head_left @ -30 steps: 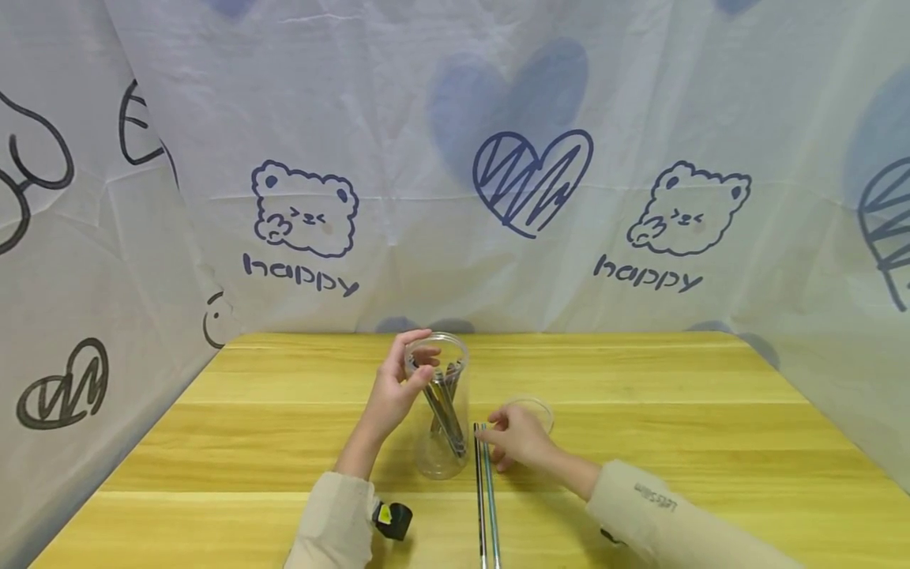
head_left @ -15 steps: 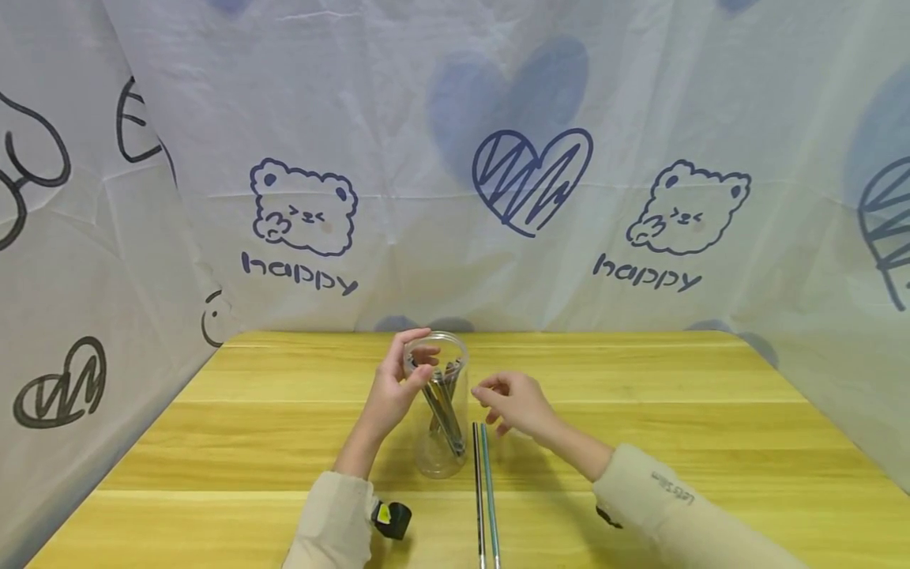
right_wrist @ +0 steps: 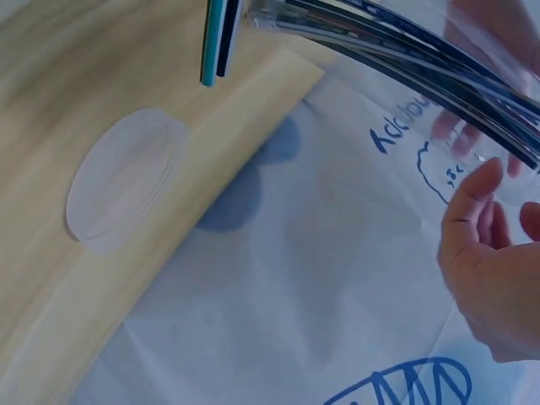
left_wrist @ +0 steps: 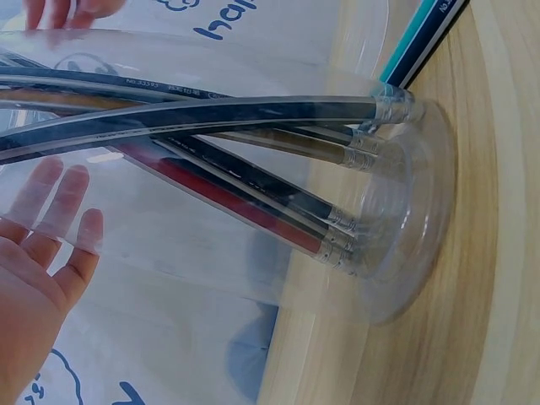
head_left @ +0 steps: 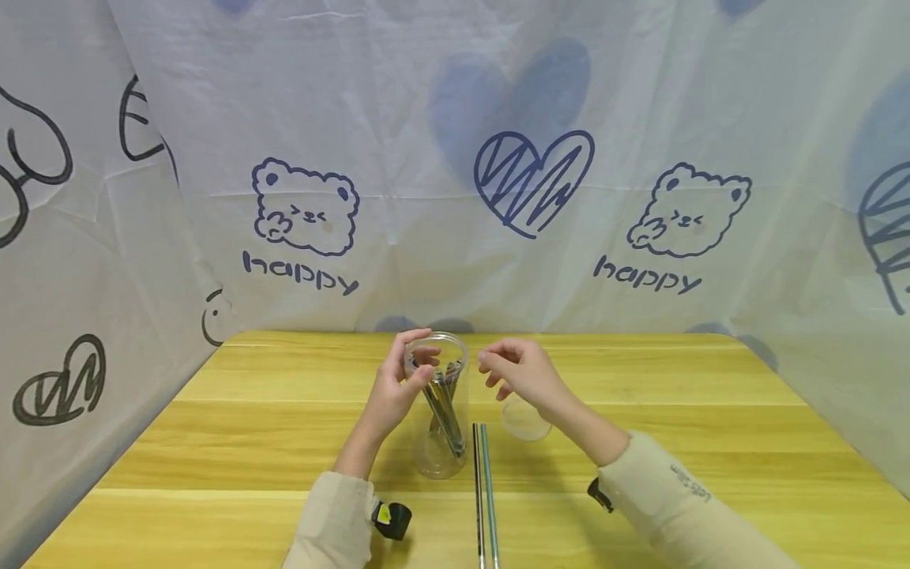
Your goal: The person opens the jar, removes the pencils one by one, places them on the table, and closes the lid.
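One clear jar (head_left: 430,457) of pencil-like rods (head_left: 445,415) stands at the frame's lower centre, gripped near its rim by the left hand (head_left: 400,381), the right hand (head_left: 524,374), loosely curled and empty, just rightward.

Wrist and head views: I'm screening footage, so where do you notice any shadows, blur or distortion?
Head view: a soft shadow on the table beside the right sleeve; left wrist view: thin sticks look bowed inside the clear jar; right wrist view: soft overall, the pale lid low in contrast.
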Action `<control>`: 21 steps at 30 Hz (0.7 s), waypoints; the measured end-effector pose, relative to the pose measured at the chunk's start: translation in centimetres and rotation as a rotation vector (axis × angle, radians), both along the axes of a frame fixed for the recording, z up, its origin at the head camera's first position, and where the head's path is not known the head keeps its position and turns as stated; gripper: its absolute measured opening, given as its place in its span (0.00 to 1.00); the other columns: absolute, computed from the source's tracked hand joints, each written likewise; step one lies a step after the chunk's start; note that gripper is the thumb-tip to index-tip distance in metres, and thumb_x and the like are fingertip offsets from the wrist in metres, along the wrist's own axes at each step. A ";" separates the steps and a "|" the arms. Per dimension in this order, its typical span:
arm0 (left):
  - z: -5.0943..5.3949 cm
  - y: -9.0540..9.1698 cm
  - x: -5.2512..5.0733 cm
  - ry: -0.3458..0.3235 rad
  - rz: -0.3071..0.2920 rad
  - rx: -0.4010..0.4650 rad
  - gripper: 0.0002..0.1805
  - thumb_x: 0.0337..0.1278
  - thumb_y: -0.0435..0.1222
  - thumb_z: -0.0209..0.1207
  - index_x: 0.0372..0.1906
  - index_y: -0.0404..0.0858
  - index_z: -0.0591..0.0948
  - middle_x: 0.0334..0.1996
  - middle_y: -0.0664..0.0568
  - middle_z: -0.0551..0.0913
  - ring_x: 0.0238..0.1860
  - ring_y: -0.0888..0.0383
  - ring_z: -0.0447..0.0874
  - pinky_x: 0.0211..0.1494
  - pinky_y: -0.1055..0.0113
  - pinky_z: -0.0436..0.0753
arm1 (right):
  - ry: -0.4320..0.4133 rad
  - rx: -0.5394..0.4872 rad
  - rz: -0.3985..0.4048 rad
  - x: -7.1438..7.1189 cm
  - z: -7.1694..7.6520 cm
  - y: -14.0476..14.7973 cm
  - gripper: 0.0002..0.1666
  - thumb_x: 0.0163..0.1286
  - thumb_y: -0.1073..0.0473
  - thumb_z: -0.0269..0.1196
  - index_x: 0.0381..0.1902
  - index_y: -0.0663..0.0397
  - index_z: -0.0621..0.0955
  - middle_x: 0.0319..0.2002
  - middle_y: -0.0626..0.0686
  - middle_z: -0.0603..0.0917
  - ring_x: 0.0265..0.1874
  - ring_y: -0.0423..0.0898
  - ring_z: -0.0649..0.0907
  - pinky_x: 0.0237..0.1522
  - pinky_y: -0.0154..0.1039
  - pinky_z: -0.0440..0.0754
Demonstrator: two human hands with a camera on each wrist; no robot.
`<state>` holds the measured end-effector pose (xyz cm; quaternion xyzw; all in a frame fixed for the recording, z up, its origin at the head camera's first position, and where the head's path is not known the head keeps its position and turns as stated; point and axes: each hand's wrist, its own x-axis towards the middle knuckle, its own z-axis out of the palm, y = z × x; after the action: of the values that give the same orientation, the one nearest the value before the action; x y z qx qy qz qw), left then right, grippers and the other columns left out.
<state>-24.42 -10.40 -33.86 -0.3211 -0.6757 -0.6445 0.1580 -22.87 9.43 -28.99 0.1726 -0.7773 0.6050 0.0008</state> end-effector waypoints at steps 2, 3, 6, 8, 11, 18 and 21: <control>0.0 0.0 0.0 -0.001 -0.001 0.001 0.29 0.54 0.44 0.56 0.58 0.34 0.64 0.44 0.34 0.75 0.42 0.50 0.75 0.45 0.60 0.76 | 0.060 -0.007 0.018 0.0 0.2 0.1 0.13 0.64 0.63 0.55 0.37 0.72 0.77 0.28 0.54 0.80 0.24 0.46 0.77 0.21 0.36 0.77; 0.0 0.0 0.0 0.000 -0.002 0.002 0.30 0.54 0.44 0.56 0.58 0.34 0.63 0.44 0.33 0.75 0.42 0.50 0.75 0.45 0.60 0.76 | 0.095 -0.002 0.028 0.1 0.4 0.1 0.13 0.64 0.63 0.56 0.37 0.71 0.78 0.28 0.54 0.80 0.25 0.46 0.76 0.22 0.36 0.77; -0.1 0.0 -0.1 0.007 -0.002 0.003 0.31 0.54 0.47 0.56 0.58 0.34 0.63 0.44 0.33 0.75 0.42 0.49 0.75 0.44 0.61 0.76 | 0.230 0.042 0.055 0.3 0.7 0.1 0.11 0.64 0.63 0.57 0.38 0.68 0.79 0.30 0.54 0.81 0.26 0.46 0.76 0.23 0.35 0.77; -0.1 0.0 -0.1 0.012 -0.003 0.003 0.32 0.53 0.49 0.56 0.58 0.33 0.63 0.44 0.33 0.75 0.43 0.45 0.75 0.44 0.62 0.76 | 0.343 0.081 0.071 0.5 0.9 -0.1 0.10 0.63 0.64 0.58 0.38 0.66 0.80 0.32 0.55 0.81 0.26 0.46 0.77 0.25 0.36 0.77; -0.1 0.0 -0.2 0.017 -0.009 0.003 0.32 0.54 0.48 0.55 0.58 0.33 0.63 0.44 0.33 0.75 0.43 0.38 0.73 0.44 0.64 0.76 | 0.525 0.155 0.071 0.5 1.0 -0.3 0.10 0.61 0.64 0.60 0.39 0.64 0.80 0.35 0.54 0.82 0.30 0.46 0.77 0.29 0.36 0.76; -0.1 -0.1 -0.2 0.018 -0.018 -0.006 0.29 0.56 0.45 0.54 0.58 0.33 0.62 0.45 0.31 0.74 0.43 0.40 0.73 0.44 0.64 0.75 | 0.756 0.271 0.100 0.6 1.5 -0.7 0.13 0.58 0.65 0.62 0.41 0.62 0.80 0.41 0.53 0.80 0.42 0.47 0.73 0.39 0.40 0.73; -0.1 -0.1 -0.1 0.023 -0.023 -0.002 0.29 0.57 0.45 0.54 0.58 0.32 0.62 0.45 0.30 0.74 0.43 0.46 0.74 0.45 0.64 0.75 | 0.772 0.310 0.153 0.4 1.6 -1.0 0.14 0.59 0.64 0.61 0.43 0.63 0.80 0.42 0.54 0.80 0.43 0.47 0.73 0.43 0.41 0.73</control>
<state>-24.53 -10.46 -33.98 -0.3364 -0.6706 -0.6421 0.1579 -22.42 8.48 -27.35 0.4419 -0.7866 0.3702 0.2213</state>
